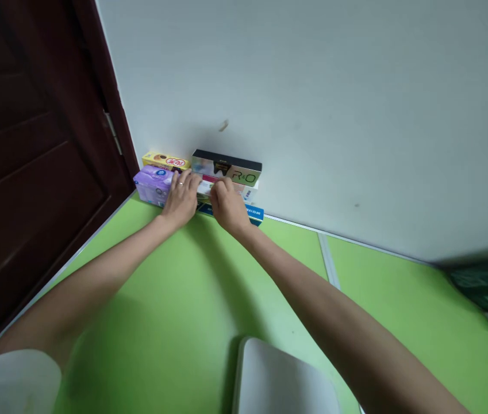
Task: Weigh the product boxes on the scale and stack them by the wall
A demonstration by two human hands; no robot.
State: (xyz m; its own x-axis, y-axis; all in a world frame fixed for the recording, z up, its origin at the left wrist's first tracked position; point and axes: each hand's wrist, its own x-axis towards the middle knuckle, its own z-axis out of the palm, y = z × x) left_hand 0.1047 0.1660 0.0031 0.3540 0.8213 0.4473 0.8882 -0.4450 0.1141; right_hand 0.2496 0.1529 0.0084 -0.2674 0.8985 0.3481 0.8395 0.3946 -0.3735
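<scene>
Packages, five, gathered at the wall's foot: yellow box (165, 160), far left; purple tissue pack (151, 184), before it; black-topped R&O box (229, 168), far right; white carton (205, 187), before that; blue box (256, 213), nearest. Left hand (180, 196): fingers half-extended over pack's right end. Right hand (228, 206): fingers curled at white carton. Either grip: cannot tell. Grouping apparently well advanced; carton seemingly unfinished, remainder undetermined.
</scene>
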